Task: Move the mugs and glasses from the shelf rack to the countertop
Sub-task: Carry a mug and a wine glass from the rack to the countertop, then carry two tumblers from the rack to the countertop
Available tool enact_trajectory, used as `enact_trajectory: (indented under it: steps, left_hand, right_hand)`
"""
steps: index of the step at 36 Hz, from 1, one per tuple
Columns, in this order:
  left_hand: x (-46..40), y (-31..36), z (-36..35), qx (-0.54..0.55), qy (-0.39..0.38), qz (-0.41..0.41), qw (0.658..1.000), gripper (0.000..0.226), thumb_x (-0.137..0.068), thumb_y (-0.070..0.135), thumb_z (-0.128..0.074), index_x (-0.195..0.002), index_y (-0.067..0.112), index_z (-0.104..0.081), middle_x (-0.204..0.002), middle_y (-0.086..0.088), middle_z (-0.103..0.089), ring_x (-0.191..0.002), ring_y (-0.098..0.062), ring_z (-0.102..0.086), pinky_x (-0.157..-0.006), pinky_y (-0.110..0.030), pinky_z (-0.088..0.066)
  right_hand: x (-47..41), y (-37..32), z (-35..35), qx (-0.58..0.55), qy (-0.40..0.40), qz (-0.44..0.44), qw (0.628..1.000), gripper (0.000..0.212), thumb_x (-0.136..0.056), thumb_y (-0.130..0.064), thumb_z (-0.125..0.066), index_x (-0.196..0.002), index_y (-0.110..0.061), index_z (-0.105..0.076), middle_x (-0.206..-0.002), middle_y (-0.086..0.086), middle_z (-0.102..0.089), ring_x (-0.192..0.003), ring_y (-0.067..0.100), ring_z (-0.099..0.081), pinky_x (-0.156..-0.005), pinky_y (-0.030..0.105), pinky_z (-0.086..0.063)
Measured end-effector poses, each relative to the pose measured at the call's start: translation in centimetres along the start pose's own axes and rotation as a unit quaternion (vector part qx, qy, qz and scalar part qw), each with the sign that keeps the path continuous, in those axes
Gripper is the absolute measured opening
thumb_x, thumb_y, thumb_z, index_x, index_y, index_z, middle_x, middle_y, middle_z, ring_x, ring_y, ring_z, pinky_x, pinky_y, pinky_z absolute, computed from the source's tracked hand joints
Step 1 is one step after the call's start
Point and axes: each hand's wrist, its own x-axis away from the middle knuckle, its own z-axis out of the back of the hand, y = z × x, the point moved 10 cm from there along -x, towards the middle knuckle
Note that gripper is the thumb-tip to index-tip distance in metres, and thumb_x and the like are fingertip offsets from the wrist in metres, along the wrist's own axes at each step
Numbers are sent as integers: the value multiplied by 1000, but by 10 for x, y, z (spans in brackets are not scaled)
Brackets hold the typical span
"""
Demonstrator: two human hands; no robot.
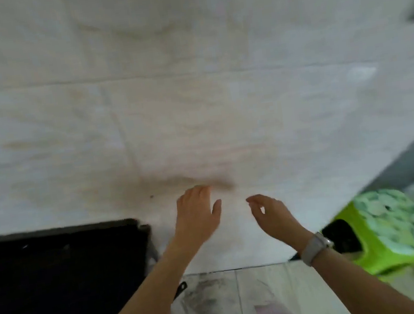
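The view is blurred by motion. No mug, glass or shelf rack shows in it. A pale tiled wall [192, 93] fills most of the frame. My left hand [199, 213] is raised in front of it with fingers relaxed and nothing in it. My right hand [271, 213], with a watch on its wrist, hangs beside it with loosely curled fingers and holds nothing.
A large black object [59, 287] lies at the lower left. A green plastic stool [392, 230] with a patterned top stands at the lower right. A grey bar [411, 156] runs diagonally at the right. Light floor tiles [265, 286] show below.
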Motion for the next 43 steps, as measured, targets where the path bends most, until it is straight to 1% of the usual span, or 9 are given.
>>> enact_trajectory:
  steps: [4,7,9,14,19,23,31,38,43]
  left_hand:
    - [4,161,-59,-23,-56,-141,988,42,-91,36,-43,-128,17,-46,-132,-4,-53,-121,-24,-46,-102,-38,-35]
    - [37,279,-108,-28,-102,-239,965,41,-91,36,-42,-128,18,-45,-131,-3,-52,-121,-24,-46,-102,-39,-37]
    - [68,354,-142,-42,-131,-298,945,40,-90,36,-42,-125,17,-47,-127,-4,-54,-118,-26,-47,-98,-38,-39]
    - [158,520,-215,-61,-205,-430,877,43,-89,37,-43,-126,16,-46,-128,-6,-51,-120,-27,-46,-100,-39,-38]
    - [253,672,-261,-69,-220,-567,791,42,-88,38,-44,-125,18,-47,-127,-7,-54,-119,-28,-48,-98,-38,-38]
    - [332,776,-297,-67,-239,-647,721,43,-88,38,-45,-126,20,-46,-128,-5,-53,-119,-28,-47,-96,-39,-37]
    - [510,967,-355,-47,-254,-780,570,43,-89,39,-44,-128,20,-44,-132,-4,-50,-124,-26,-43,-98,-39,-35]
    - [666,1114,-335,26,-252,-857,449,43,-89,37,-45,-128,20,-46,-133,-5,-51,-123,-25,-44,-99,-41,-33]
    - [793,1189,-303,75,-234,-898,365,40,-89,34,-43,-125,18,-48,-131,-9,-51,-122,-30,-45,-101,-45,-36]
  right_hand:
    - [80,119,99,50,108,-101,988,30,-93,-21,-43,-116,-14,-60,-119,10,-65,-112,29,-57,-95,38,-44]
    - [161,205,161,76,170,-182,965,29,-91,-22,-43,-111,-13,-62,-117,12,-66,-109,33,-57,-89,41,-47]
    - [222,259,194,86,195,-238,948,30,-90,-23,-42,-113,-16,-61,-119,12,-65,-110,32,-57,-91,41,-46]
    - [389,363,259,121,267,-362,885,32,-90,-27,-41,-117,-23,-58,-123,7,-63,-114,30,-54,-91,37,-42]
    - [542,435,303,124,323,-481,805,34,-91,-29,-38,-119,-24,-56,-124,4,-61,-116,28,-51,-93,36,-40]
    - [650,478,325,117,349,-566,738,31,-90,-27,-37,-112,-23,-58,-118,5,-62,-113,29,-50,-93,36,-37]
    - [847,543,379,86,398,-676,614,35,-93,-27,-35,-122,-20,-55,-125,6,-60,-119,27,-49,-97,41,-41]
    - [1002,552,432,77,448,-732,507,32,-95,-29,-35,-113,-20,-60,-116,3,-63,-103,24,-55,-87,34,-45]
    - [1115,535,453,84,465,-775,420,35,-94,-30,-33,-117,-18,-57,-118,7,-62,-107,28,-53,-91,42,-45]
